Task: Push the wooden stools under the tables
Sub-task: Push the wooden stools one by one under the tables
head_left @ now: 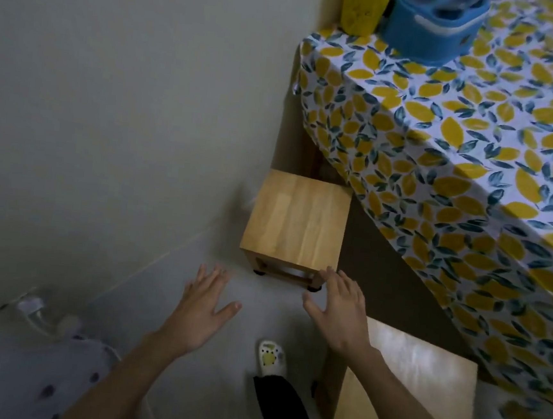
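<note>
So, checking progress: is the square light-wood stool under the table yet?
Mostly out: only the square light-wood stool's far edge sits beneath the lemon-print tablecloth.

The far edge of the square light-wood stool (295, 222) slips beneath the hanging lemon-and-leaf patterned cloth (474, 153), so how far it reaches under the surface cannot be told. The blue plastic container (433, 22) and the yellow upright object (361, 8) beside it are cut off by the top edge. A second pale wooden stool top (409, 391) runs off the bottom edge, and the white fixture (37, 313) at the lower left is too blurred to identify.
</note>
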